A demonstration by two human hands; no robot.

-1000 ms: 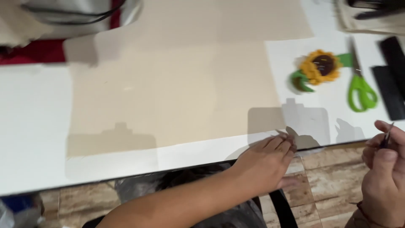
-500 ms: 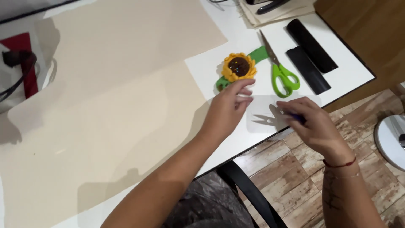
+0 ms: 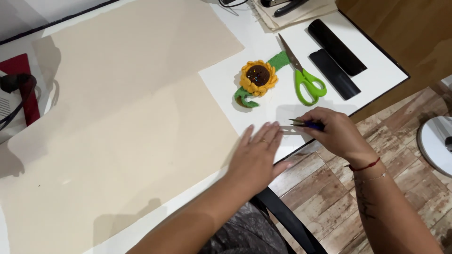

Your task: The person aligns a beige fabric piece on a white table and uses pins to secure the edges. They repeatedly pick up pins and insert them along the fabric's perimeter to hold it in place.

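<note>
My left hand (image 3: 258, 154) lies flat and open, fingers spread, on the white table (image 3: 282, 96) near its front edge, beside the large beige fabric sheet (image 3: 117, 108). My right hand (image 3: 332, 131) is closed around a small blue-handled thread snip (image 3: 305, 124) whose metal tips point left toward my left fingertips. A thin, pale, see-through piece seems to lie under both hands; I cannot tell what it is. Just beyond my hands sits a sunflower-shaped pincushion (image 3: 257, 77) with a green stem.
Green-handled scissors (image 3: 303, 75) lie right of the pincushion. Two long black bars (image 3: 336, 49) rest near the table's right edge. A stapler on folded cloth (image 3: 287, 9) is at the back. A red-and-white machine (image 3: 19, 89) stands at left. Wooden floor lies below.
The view swung so the table's right end sits in front. My left hand dropped back from the pincushion and flattened near the edge. My right hand kept the snip.
</note>
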